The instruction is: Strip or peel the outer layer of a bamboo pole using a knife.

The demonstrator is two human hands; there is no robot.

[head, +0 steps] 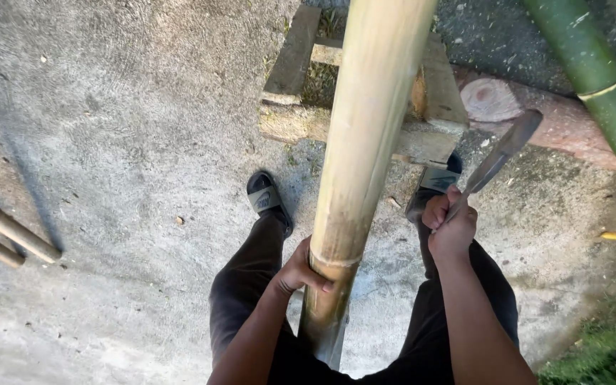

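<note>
left hand (pixel 299 272) wraps the thick pale-yellow bamboo pole (pixel 361 157) at a node, fingers closed round its left side; the pole runs between the legs up to the weathered wooden frame (pixel 433 107). right hand (pixel 450 227) is fisted on the handle of a long grey steel blade (pixel 497 155), raised right of the pole, not touching it. one green bamboo culm (pixel 597 75) at top right; three thin poles (pixel 1 232) at left edge. two black sandals (pixel 265 196). bare concrete (pixel 122 128) lies open to the left; grass (pixel 607 349) borders lower right.
</note>
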